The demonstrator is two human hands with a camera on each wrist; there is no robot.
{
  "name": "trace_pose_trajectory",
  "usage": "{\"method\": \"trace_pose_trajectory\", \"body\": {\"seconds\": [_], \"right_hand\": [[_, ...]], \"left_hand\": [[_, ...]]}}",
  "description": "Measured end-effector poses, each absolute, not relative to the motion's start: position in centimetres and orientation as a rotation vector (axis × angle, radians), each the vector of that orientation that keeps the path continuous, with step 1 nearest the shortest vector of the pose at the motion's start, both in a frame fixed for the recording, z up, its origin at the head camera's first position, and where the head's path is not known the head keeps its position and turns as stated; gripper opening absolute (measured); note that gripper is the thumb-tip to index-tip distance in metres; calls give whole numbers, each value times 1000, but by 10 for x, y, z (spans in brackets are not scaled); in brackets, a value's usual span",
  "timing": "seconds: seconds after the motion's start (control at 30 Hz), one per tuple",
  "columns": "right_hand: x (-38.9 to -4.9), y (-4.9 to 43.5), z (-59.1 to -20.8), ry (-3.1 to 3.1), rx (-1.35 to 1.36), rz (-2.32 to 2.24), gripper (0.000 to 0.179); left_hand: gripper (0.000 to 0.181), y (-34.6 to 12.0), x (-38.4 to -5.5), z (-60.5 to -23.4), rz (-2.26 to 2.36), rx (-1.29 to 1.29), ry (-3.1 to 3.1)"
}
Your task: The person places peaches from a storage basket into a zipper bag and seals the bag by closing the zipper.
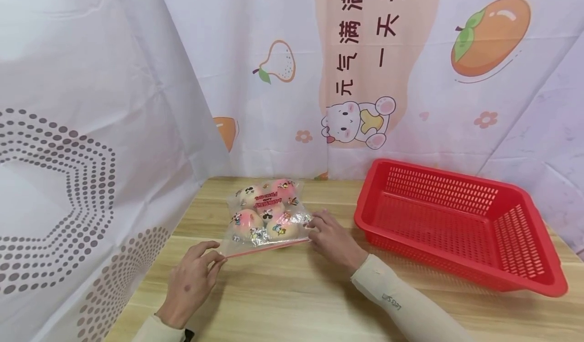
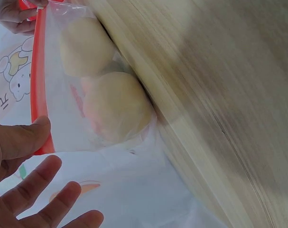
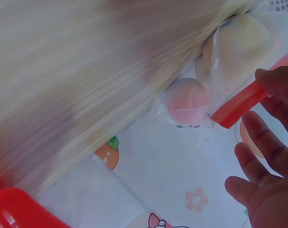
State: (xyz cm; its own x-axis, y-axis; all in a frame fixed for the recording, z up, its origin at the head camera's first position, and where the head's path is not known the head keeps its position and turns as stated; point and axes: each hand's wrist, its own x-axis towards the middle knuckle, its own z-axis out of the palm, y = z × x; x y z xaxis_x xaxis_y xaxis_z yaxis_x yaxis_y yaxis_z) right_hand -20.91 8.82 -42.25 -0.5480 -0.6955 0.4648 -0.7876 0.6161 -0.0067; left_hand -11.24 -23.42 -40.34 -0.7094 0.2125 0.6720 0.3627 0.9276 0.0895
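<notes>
A clear zip bag [image 1: 266,215] printed with cartoon figures lies on the wooden table [image 1: 292,291] and holds several pink-and-cream peaches [image 2: 115,107]. Its red zip strip [image 1: 269,248] runs along the near edge. My left hand [image 1: 220,253] pinches the strip's left end between thumb and forefinger; in the left wrist view the thumb [image 2: 25,137] lies on the strip [image 2: 38,80]. My right hand [image 1: 312,228] pinches the right end. In the right wrist view its thumb and forefinger sit at the strip's end [image 3: 248,102], beside a peach [image 3: 186,99].
An empty red plastic basket [image 1: 538,276] stands on the table to the right of the bag, its corner showing in the right wrist view [image 3: 15,211]. Printed white curtains hang close behind [image 1: 365,78] and at the left [image 1: 68,154].
</notes>
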Motion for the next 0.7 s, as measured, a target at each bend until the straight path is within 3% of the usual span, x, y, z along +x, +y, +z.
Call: {"method": "trace_pose_trajectory", "body": {"seconds": [0.7], "right_hand": [[-212,95,-423,-2488,1089,240,14]], "left_hand": [[21,-238,-115,-404,-291,-405,-2357]]}}
